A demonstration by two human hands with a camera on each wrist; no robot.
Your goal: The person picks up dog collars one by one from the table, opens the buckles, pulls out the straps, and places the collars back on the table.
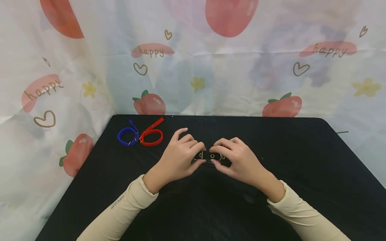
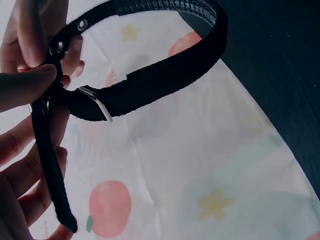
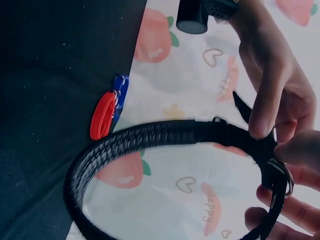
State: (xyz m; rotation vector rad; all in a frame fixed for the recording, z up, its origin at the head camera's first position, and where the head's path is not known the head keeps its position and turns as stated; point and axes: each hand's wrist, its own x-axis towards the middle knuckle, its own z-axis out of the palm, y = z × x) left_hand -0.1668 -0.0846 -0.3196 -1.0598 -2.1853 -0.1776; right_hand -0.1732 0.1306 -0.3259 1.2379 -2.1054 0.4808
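Note:
A black dog collar [image 2: 175,72] with metal eyelets and a metal buckle is held between both hands, its padded band bent into a wide loop. In the head view my left hand [image 1: 182,155] pinches one part of it between thumb and forefinger, the other fingers raised. Close by on the right, my right hand [image 1: 241,160] pinches another eyeleted part of the collar. A metal ring [image 2: 100,106] shows on the band in the left wrist view, and a loose strap end hangs past the left fingers. Fingertips partly hide the buckle area.
On the black table [image 1: 289,144], at the back left, lie a blue collar [image 1: 119,135] and a red collar [image 1: 152,144], side by side. A printed cloth [image 1: 235,73] with fruit and hearts hangs behind the table and along its sides.

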